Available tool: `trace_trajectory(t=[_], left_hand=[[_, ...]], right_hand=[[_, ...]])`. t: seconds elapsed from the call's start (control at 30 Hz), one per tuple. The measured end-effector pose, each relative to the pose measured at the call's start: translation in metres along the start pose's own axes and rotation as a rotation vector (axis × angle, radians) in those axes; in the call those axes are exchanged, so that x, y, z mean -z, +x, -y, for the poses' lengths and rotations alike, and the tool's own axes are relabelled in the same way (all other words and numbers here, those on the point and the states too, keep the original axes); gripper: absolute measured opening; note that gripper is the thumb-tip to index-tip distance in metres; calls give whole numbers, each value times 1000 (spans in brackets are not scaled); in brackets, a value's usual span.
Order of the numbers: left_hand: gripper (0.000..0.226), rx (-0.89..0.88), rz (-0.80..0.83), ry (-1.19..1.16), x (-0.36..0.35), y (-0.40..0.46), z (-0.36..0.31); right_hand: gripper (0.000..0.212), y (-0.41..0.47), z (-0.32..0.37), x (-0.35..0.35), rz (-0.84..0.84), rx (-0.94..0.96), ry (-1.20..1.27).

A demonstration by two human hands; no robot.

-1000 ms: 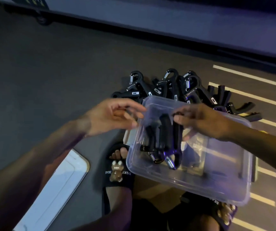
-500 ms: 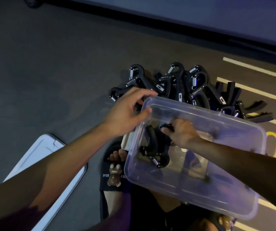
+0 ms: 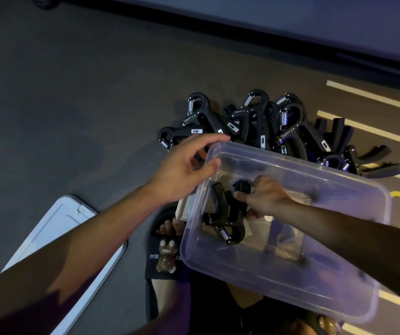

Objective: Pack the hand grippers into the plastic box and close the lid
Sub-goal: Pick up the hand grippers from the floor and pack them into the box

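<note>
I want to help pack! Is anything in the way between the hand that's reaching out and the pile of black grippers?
Nothing visible blocks it. The left hand hovers open by the box corner, the pile just beyond.

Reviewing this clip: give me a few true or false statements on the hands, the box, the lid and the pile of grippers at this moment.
1. The right hand is inside the plastic box, on a hand gripper. True.
2. The lid is on the box. False: it lies on the floor to the left.
3. The pile of hand grippers lies beyond the box. True.
4. The left hand grips a hand gripper. False: it reaches over the box corner, holding nothing.
</note>
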State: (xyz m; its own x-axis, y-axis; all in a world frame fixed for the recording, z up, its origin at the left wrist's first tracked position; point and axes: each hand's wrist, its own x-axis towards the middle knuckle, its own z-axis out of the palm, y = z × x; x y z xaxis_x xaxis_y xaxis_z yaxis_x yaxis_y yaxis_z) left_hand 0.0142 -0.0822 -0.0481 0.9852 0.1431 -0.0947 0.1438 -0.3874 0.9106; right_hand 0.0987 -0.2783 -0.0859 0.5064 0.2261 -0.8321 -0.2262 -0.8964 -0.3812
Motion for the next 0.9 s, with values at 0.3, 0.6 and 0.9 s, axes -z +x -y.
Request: trace_trajectory(t=[0.3, 0.6, 0.9], left_hand=[[42, 21, 13, -16, -2, -2, 3], [41, 38, 12, -36, -3, -2, 5], [40, 33, 21, -63, -6, -2, 9]], right_hand=[[17, 6, -3, -1, 3, -3, -43], [18, 7, -5, -9, 53, 9, -22], [21, 8, -15, -10, 75, 12, 8]])
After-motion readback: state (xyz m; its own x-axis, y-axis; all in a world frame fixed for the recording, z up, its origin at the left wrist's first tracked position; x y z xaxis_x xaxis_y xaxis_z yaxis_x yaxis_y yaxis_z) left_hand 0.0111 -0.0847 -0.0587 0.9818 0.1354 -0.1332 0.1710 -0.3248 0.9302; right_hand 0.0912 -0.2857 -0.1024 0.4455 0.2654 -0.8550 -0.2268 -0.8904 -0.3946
